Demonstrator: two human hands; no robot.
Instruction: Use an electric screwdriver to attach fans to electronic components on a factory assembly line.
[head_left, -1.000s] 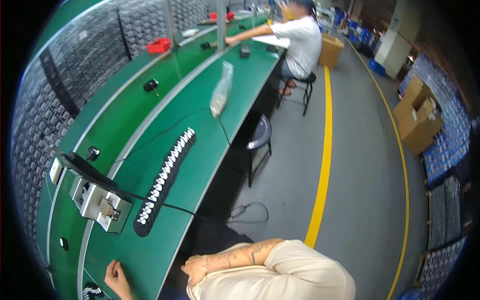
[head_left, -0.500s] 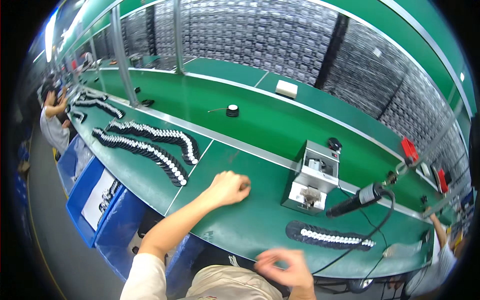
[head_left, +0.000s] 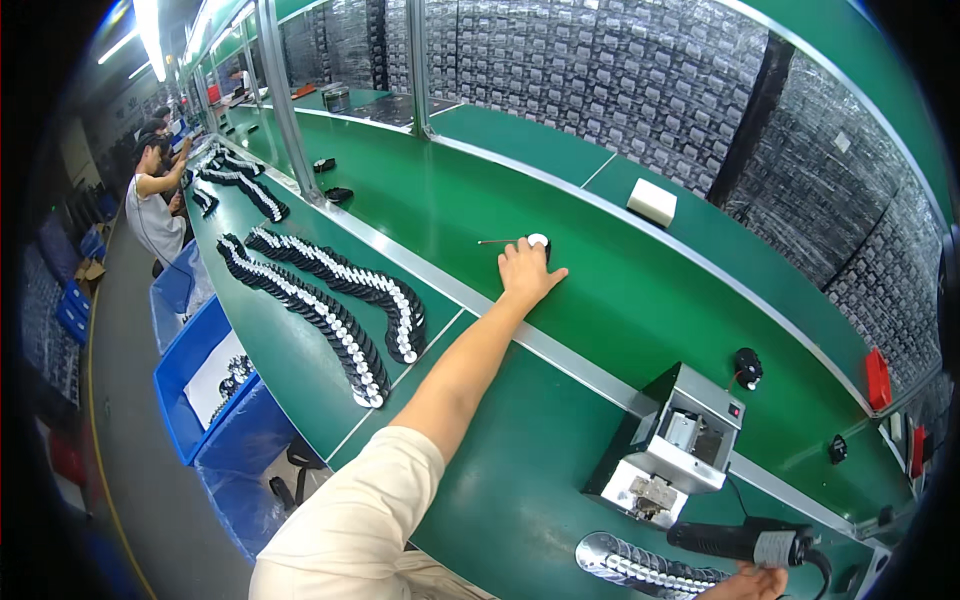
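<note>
White-topped puck between belt edges looks light, hard, best held by its sides; I can't tell if left hand or right hand grips.

I'm on one feed: head fisheye, left lens of the pair. Looks down from above the wearer's left sleeve, facing across the green bench to wrapped stacks behind. Sleeve is nearest, big at lower edge; right hand low right, cut by frame. Left side runs far along the aisle. Straight edges bow, corners dark.
</note>
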